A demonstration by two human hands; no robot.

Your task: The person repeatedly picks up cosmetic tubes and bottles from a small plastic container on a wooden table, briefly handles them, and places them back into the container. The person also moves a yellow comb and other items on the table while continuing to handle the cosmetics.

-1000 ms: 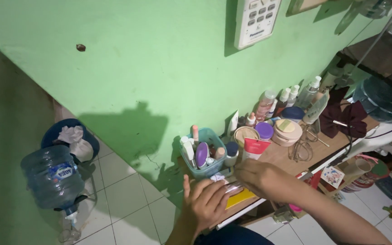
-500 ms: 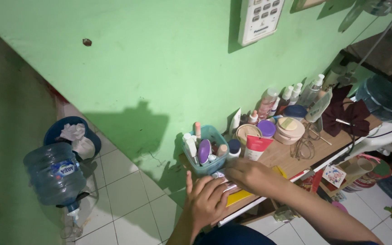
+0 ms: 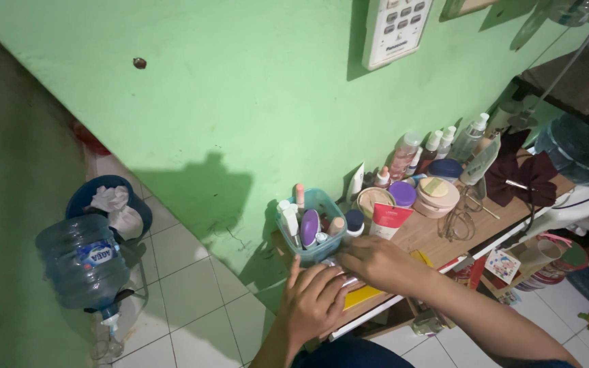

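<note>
small shiny pinkish tube (image 3: 349, 281) lies at the near edge of the wooden shelf (image 3: 431, 232), on a flat yellow card (image 3: 363, 296), mostly hidden by both hands. left hand (image 3: 315, 300) lies flat over it, fingers spread. right hand (image 3: 369, 261) curls over its far end, fingertips pinching it. just behind, touching distance, a teal plastic basket (image 3: 311, 228) packed with cosmetics; beside it a red-and-white squeeze tube (image 3: 386, 221).
</note>
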